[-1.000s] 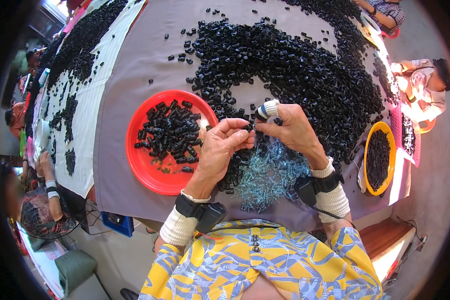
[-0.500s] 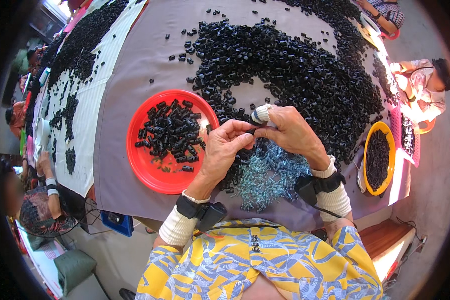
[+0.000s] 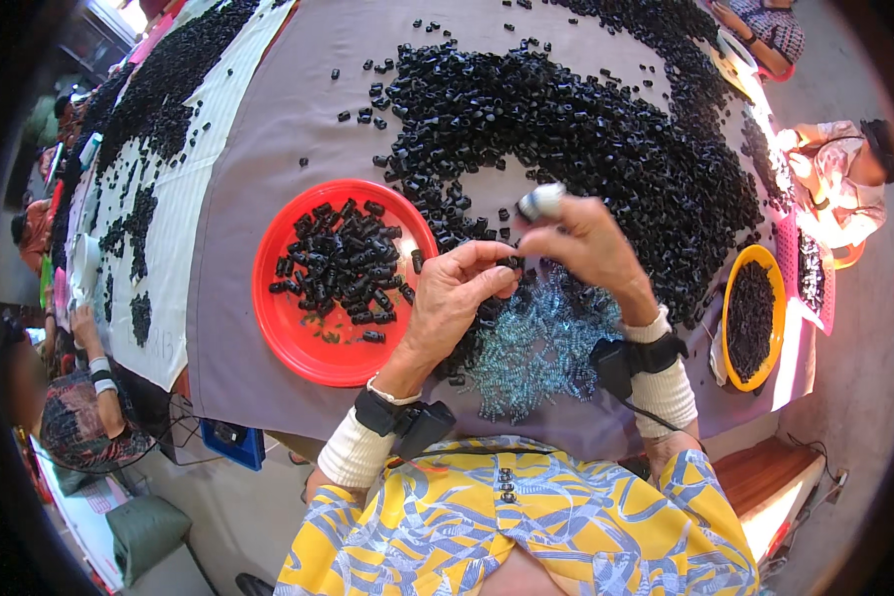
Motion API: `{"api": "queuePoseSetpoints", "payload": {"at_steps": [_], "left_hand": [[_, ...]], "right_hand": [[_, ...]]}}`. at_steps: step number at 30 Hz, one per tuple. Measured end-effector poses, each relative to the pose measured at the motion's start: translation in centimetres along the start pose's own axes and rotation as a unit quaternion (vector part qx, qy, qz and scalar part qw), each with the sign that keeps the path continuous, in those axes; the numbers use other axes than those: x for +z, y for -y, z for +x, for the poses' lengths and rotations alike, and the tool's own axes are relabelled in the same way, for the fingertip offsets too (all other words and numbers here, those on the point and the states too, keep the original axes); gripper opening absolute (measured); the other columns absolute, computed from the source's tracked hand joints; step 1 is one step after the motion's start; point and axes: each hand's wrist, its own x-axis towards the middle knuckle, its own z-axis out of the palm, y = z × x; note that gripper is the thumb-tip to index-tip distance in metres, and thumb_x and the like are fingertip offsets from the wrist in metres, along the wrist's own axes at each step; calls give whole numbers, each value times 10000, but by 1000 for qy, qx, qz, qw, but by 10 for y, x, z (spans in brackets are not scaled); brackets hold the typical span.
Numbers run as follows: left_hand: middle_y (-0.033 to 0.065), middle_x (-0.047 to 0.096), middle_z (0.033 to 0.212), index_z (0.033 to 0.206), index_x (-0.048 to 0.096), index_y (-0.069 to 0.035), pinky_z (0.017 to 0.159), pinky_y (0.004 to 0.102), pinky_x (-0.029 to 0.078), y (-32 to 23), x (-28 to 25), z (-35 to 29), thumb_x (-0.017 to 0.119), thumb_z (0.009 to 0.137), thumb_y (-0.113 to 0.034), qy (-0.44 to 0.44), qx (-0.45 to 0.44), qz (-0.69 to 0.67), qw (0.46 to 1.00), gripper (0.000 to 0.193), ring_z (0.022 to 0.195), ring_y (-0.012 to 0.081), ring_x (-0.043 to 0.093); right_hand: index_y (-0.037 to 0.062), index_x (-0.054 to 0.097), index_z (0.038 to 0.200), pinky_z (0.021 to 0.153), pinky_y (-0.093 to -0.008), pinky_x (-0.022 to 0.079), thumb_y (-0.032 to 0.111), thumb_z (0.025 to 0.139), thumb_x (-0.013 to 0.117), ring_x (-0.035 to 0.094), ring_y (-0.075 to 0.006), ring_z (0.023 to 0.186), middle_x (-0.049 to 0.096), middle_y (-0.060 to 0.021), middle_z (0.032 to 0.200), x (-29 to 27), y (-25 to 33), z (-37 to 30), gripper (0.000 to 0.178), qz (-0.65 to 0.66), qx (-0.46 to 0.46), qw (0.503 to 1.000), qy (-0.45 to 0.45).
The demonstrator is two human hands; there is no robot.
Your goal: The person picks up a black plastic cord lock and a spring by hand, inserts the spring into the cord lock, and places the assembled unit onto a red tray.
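Observation:
My left hand [image 3: 457,288] is closed in a pinch, thumb against forefinger, on a small black plastic part [image 3: 513,263]. Just right of it, my right hand [image 3: 591,243] is raised and slightly blurred, its thumb and wrapped forefinger apart with nothing visible between them. The forefinger wears a white and dark fabric wrap [image 3: 541,202]. Below both hands lies a heap of pale blue, spring-like coils [image 3: 536,348]. Beyond them spreads a big pile of black plastic parts [image 3: 586,149]. A red round tray [image 3: 288,348] left of my left hand holds several longer black pieces [image 3: 338,258].
At the right, a yellow bowl [image 3: 782,318] holds thin black pieces, beside a pink basket [image 3: 787,248]. A grey cloth [image 3: 248,149] covers the table. Other people sit along its right side, and another person's arm [image 3: 94,348] shows at left. A blue bin [image 3: 233,444] stands below the edge.
My right hand has moved up and right, away from my left hand, its fingers parting. My left hand stays nearly in place, still pinching the black part.

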Motion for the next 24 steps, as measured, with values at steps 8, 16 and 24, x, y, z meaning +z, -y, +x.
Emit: {"api": "queuePoseSetpoints", "payload": {"at_steps": [8,16,24], "left_hand": [[91,652,923,1074,600,4,723,294,543,-19,-6,9,602,887,-72,-52,-18,-121,991,202,777,156,642],[91,655,907,1069,605,-3,725,292,534,-35,-8,20,608,885,-82,-61,-7,-134,989,200,753,158,635],[89,658,895,1074,605,-2,719,293,543,-27,-5,17,610,885,-88,-67,-20,-126,990,207,761,162,641]], "right_hand": [[5,620,818,632,-398,485,113,768,638,593,-366,698,614,-155,779,-20,-46,21,120,-283,-97,952,-65],[80,615,771,755,-362,399,121,742,626,537,-221,848,597,-59,785,7,-72,31,52,-542,-168,824,-5],[50,597,840,795,-383,388,132,724,664,516,-242,889,584,-72,873,8,-71,27,157,-509,-132,850,28]]}}
